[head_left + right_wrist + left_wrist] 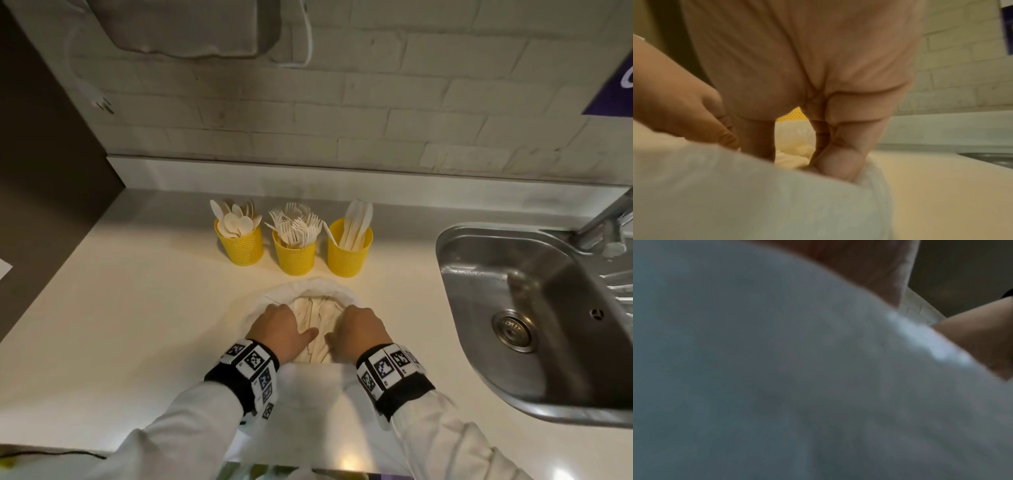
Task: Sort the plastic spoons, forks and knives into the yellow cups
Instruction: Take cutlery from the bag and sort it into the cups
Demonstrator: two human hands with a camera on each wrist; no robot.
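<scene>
Steel sink (pixel 520 274): set in the cream countertop (pixel 137 308), right side.
White plastic bag (pixel 308 286): near edge, mouth open, loose cutlery (pixel 317 313) inside.
Left hand (pixel 279 330), right hand (pixel 359 330): each curled on its side of the bag rim, holding it.
Yellow cups, in a row behind the bag: spoons (pixel 236 221) left, forks (pixel 296 224) middle, knives (pixel 356 222) right.

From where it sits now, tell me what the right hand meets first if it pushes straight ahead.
Probably the bag's far rim, then the right yellow cup holding knives; the right hand points that way, though depth is unclear.
</scene>
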